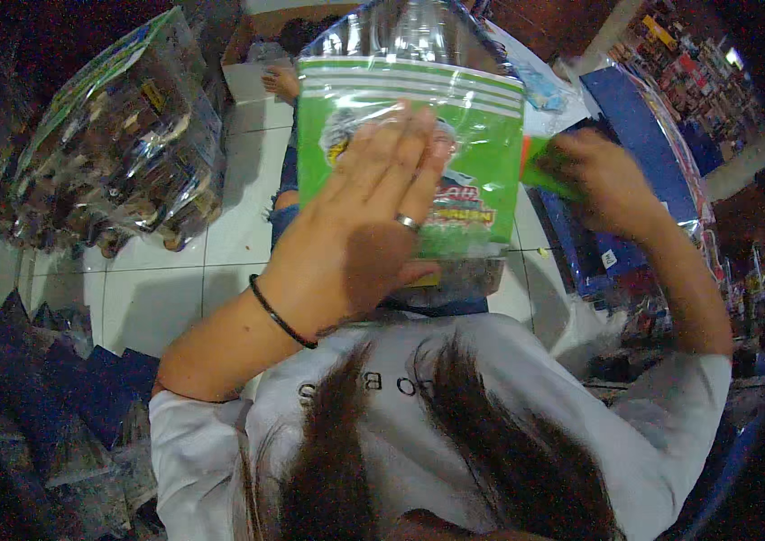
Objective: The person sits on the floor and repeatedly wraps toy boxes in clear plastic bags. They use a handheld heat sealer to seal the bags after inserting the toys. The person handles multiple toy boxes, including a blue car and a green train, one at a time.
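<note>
A clear plastic package with a green printed label (491, 108) rests upright in front of me, over my lap. My left hand (373, 189) lies flat on the label, fingers stretched and pressed against it, a ring and a dark wristband showing. At the package's right edge my right hand (594, 176) is closed round a flat green object with an orange end (549, 167). Its kind is hard to make out, as my fingers cover part of it. The orange end is close to or touching the label's edge.
Another clear-wrapped bundle with brown contents (143, 153) stands on the tiled floor (166, 284) at left. A cardboard box (247, 68) sits at the back. To the right lies a dark blue panel (572, 243); dark blue pointed pieces (112, 388) fill the lower left.
</note>
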A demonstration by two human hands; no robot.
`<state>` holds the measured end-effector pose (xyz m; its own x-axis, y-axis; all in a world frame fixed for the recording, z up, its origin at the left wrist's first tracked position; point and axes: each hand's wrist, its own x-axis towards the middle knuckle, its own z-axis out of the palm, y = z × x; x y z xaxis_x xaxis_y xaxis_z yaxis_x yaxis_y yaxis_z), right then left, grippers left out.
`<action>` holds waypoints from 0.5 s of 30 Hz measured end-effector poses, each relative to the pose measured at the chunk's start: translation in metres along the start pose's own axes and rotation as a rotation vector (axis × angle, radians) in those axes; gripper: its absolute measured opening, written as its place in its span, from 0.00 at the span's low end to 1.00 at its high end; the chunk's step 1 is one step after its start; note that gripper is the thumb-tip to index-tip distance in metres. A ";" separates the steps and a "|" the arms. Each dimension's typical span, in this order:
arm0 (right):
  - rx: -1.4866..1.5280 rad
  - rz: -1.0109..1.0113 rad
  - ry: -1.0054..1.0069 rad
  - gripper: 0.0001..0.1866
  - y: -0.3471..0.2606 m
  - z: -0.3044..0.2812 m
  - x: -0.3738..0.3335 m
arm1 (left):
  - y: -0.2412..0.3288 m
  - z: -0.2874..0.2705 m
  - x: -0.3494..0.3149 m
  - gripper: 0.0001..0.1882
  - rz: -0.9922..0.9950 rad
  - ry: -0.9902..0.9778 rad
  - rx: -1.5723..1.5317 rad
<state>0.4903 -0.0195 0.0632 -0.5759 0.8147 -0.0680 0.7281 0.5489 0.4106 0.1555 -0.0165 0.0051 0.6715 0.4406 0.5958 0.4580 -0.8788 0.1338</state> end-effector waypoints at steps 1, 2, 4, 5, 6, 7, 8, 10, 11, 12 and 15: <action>-0.109 -0.058 -0.400 0.26 0.003 0.029 0.015 | -0.004 -0.005 -0.003 0.51 0.037 0.001 0.018; -0.185 -0.143 -0.763 0.25 0.003 0.065 0.027 | -0.010 -0.011 -0.008 0.48 0.079 -0.011 0.035; 0.191 0.216 -0.645 0.26 0.018 0.141 0.033 | -0.025 -0.021 -0.024 0.54 0.161 0.236 0.010; 0.332 0.306 -0.413 0.26 0.025 0.182 0.036 | -0.027 -0.021 -0.037 0.55 0.086 0.406 -0.047; 0.458 0.367 -0.210 0.26 0.020 0.229 0.035 | -0.025 -0.016 -0.051 0.56 -0.009 0.555 -0.145; 0.563 0.371 0.083 0.27 0.014 0.269 0.033 | -0.021 -0.010 -0.064 0.56 -0.126 0.548 -0.293; 0.788 0.617 0.100 0.28 -0.001 0.310 0.032 | -0.017 0.000 -0.072 0.55 -0.199 0.550 -0.444; 1.247 1.061 0.467 0.30 -0.034 0.369 0.030 | -0.013 0.012 -0.074 0.53 -0.361 0.544 -0.743; 1.203 1.146 0.303 0.33 -0.047 0.387 0.031 | -0.015 0.015 -0.068 0.52 -0.444 0.523 -0.895; 1.101 1.146 0.253 0.36 -0.056 0.395 0.032 | -0.018 0.016 -0.057 0.52 -0.533 0.488 -1.044; 0.792 1.183 0.436 0.38 -0.063 0.371 0.052 | -0.049 0.001 0.002 0.49 0.147 0.311 -0.223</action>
<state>0.5527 0.0573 -0.3033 0.5200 0.8092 0.2735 0.7672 -0.3016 -0.5661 0.1349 0.0279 -0.0012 0.4962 0.2607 0.8281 0.2095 -0.9616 0.1772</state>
